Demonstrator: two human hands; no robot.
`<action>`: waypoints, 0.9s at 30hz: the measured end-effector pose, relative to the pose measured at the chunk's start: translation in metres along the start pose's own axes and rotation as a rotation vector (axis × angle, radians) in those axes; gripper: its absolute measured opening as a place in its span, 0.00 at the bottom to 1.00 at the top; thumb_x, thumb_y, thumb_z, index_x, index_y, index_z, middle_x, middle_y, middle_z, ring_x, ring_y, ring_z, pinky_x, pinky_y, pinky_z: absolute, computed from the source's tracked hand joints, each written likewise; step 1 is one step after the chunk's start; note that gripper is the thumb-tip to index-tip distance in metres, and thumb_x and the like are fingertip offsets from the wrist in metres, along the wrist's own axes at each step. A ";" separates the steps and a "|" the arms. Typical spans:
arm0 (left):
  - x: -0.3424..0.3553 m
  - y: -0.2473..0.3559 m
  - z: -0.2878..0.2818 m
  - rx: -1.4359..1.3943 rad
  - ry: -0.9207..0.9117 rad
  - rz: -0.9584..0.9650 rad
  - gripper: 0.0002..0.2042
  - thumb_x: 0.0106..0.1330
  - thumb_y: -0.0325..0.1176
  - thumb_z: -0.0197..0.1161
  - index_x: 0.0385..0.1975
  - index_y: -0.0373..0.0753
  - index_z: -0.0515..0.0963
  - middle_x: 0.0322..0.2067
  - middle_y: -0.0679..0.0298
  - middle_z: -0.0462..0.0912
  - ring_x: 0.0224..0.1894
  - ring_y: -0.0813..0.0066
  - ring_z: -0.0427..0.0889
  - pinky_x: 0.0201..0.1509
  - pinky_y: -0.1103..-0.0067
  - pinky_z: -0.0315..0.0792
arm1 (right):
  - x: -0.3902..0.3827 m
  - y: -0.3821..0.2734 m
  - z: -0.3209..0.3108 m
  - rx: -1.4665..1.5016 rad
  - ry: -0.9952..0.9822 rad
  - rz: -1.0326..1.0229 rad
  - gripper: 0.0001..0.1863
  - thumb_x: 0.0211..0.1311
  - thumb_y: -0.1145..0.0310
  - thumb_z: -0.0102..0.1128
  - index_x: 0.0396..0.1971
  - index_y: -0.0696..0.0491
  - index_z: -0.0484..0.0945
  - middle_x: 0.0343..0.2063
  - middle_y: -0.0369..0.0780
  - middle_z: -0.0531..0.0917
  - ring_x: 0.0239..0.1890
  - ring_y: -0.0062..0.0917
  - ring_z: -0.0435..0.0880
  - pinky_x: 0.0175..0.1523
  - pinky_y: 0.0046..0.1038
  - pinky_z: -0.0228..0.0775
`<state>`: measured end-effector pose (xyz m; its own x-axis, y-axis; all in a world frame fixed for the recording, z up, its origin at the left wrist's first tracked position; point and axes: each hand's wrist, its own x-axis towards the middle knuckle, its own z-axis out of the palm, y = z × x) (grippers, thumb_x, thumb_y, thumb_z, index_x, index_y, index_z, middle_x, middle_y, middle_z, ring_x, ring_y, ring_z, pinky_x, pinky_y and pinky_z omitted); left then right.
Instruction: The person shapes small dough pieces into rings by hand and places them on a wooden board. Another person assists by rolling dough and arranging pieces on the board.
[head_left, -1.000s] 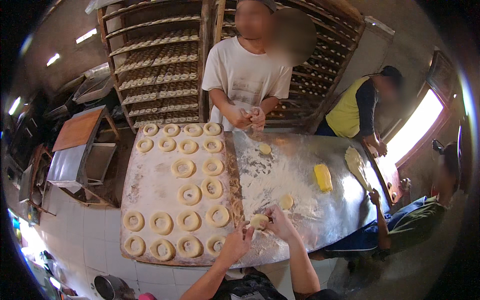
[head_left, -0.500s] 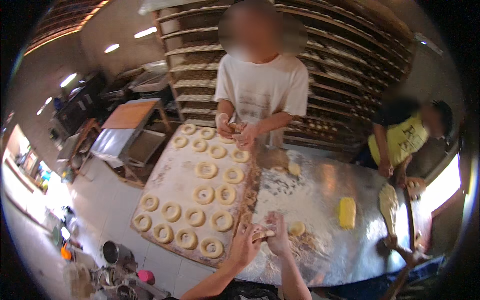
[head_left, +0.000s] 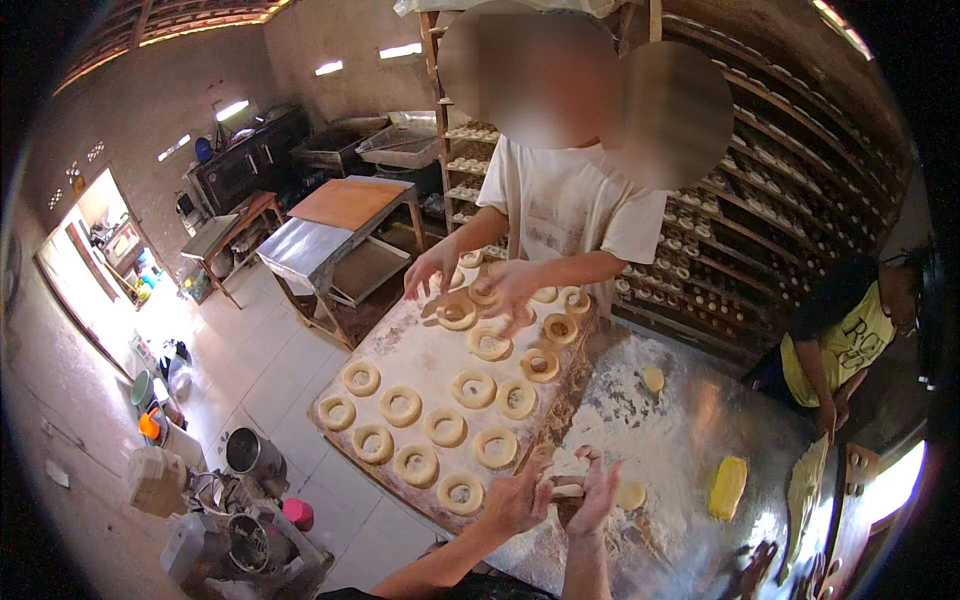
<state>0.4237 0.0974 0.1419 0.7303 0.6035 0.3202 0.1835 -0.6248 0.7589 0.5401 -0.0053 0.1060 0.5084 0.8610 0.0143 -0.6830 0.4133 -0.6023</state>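
My left hand (head_left: 520,495) and my right hand (head_left: 597,493) meet over the near edge of the floured metal table (head_left: 690,440), both closed on a small pale piece of dough (head_left: 566,490) held between them. A round dough ball (head_left: 631,495) lies just right of my right hand. Left of my hands is a wooden board (head_left: 420,365) with several raw dough rings; the nearest ring (head_left: 461,493) lies by my left hand.
A person in a white shirt (head_left: 570,215) across the table handles rings at the board's far end. Another person in yellow (head_left: 850,340) works at the right. A yellow block (head_left: 728,487), another dough ball (head_left: 652,379), rack shelves (head_left: 760,230), side tables (head_left: 330,240) and pots on the floor (head_left: 250,455).
The view has swung so the board and table sit further right and lower. My hands stay together on the dough piece. The person opposite now reaches onto the board's far end.
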 end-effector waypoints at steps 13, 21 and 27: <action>0.051 -0.092 -0.103 -0.231 -0.061 -0.145 0.11 0.77 0.41 0.50 0.41 0.39 0.71 0.24 0.52 0.79 0.26 0.46 0.82 0.27 0.59 0.73 | 0.098 0.072 0.080 -0.857 -0.110 -0.169 0.45 0.68 0.30 0.41 0.64 0.59 0.59 0.41 0.42 0.78 0.32 0.22 0.81 0.36 0.22 0.73; 0.095 -0.139 -0.157 -0.211 -0.029 -0.001 0.12 0.78 0.43 0.46 0.46 0.42 0.69 0.19 0.52 0.80 0.22 0.42 0.80 0.26 0.56 0.73 | 0.162 0.125 0.125 -0.516 0.077 -0.469 0.33 0.72 0.43 0.45 0.59 0.57 0.59 0.30 0.41 0.80 0.29 0.25 0.81 0.32 0.26 0.73; 0.124 -0.161 -0.181 -0.084 -0.126 -0.092 0.12 0.78 0.43 0.44 0.47 0.42 0.69 0.21 0.50 0.81 0.23 0.42 0.81 0.27 0.55 0.73 | 0.191 0.128 0.152 0.019 -0.153 -0.270 0.40 0.68 0.34 0.50 0.63 0.52 0.57 0.24 0.39 0.78 0.25 0.23 0.78 0.32 0.24 0.71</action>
<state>0.3658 0.3622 0.1618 0.7903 0.5864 0.1777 0.2020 -0.5231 0.8280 0.4697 0.2570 0.1526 0.5884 0.7537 0.2927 -0.5446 0.6370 -0.5455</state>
